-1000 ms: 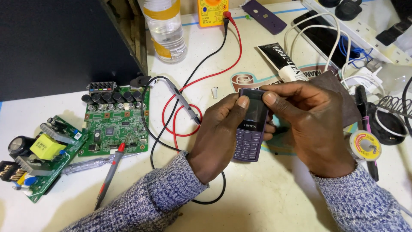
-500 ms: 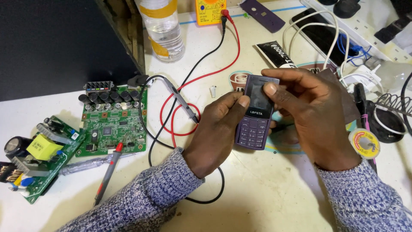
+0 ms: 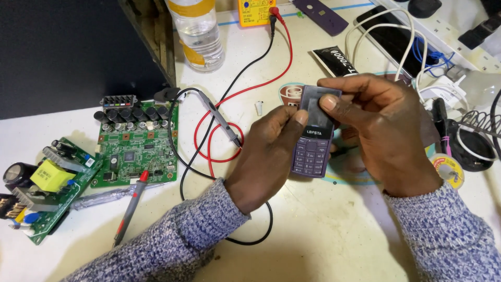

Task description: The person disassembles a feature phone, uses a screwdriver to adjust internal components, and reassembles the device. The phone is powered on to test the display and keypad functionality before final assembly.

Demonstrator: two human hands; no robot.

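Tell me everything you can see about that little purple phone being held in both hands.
The purple phone is a small bar-shaped keypad handset, plastic by the look of it. Its dark screen sits above rows of purple keys, and the screen looks unlit. It is held off the white table, keypad facing the camera, nearly upright with a slight tilt. The left hand cradles its left edge, thumb at the screen's side. The right hand covers the right edge, with fingertips pressing near the top corner of the screen.

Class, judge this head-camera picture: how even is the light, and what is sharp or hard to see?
Head view: soft, even light on the white table; the phone in both hands is sharp; faint shadows lie under the hands; the top-left corner is dark and featureless.
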